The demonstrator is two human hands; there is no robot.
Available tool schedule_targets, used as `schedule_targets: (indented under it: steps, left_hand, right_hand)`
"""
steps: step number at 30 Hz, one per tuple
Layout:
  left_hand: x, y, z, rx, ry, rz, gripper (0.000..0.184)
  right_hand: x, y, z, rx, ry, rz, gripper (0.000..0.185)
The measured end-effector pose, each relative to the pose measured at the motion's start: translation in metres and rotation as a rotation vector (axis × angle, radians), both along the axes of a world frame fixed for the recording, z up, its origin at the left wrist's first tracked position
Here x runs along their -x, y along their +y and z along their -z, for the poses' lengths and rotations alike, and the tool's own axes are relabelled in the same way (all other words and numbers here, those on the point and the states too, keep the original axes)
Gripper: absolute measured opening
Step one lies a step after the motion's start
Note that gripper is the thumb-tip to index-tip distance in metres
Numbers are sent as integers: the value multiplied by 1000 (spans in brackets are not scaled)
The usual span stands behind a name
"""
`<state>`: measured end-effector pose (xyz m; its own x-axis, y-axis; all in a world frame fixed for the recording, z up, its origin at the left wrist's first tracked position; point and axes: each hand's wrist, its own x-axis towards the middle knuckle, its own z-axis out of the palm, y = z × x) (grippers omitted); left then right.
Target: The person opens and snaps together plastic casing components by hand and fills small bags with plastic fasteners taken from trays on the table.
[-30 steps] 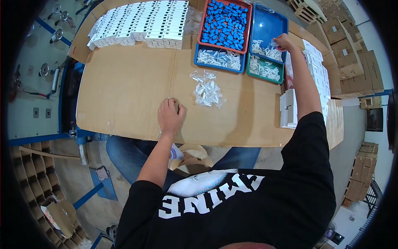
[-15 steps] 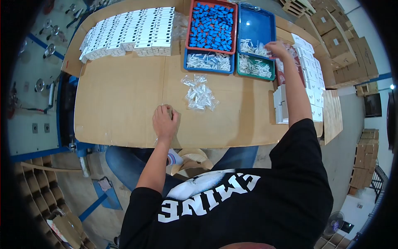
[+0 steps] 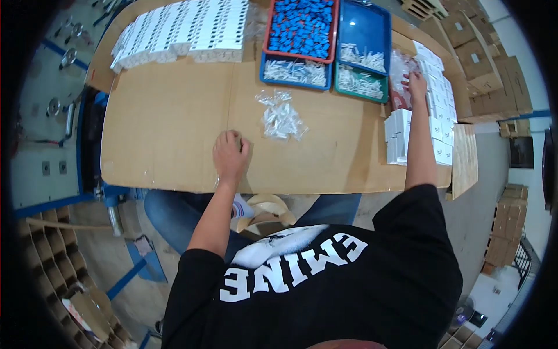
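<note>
My left hand (image 3: 231, 154) rests on the cardboard tabletop (image 3: 168, 128) with its fingers curled; what they hold, if anything, is hidden. To its upper right lies a pile of small clear plastic bags (image 3: 282, 119) with white pieces inside. At the right side of the table, my right hand (image 3: 416, 87) is over clear plastic bags (image 3: 401, 67) in a red tray (image 3: 400, 101). Its fingers look apart and point left, touching or just above the plastic. White boxes (image 3: 398, 136) stand close by, below and to the right of that hand.
A red tray (image 3: 335, 32) of blue parts sits at the back, above a blue tray (image 3: 330, 81) of white pieces. Beside them are another blue tray (image 3: 365, 26) and a green tray (image 3: 385, 96), both with white pieces. Rows of white boxes (image 3: 192, 32) fill the back left.
My right hand has moved right and slightly down, from the blue tray's white pieces to the clear bags in the red tray. My left hand stays in place; the whole view has shifted slightly.
</note>
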<state>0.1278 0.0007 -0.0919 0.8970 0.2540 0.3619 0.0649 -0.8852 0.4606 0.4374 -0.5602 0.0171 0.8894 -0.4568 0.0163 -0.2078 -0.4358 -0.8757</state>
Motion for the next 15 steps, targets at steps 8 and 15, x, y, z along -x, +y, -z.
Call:
schedule_targets:
  steps: [8,15]
  left_hand:
    - [0,-1,1,-2,22,-8,22]
    - [0,0,1,-1,15,5,23]
  right_hand:
    - [188,248,60,188,33,-873,28]
    - [202,297,73,296,-159,-711,27]
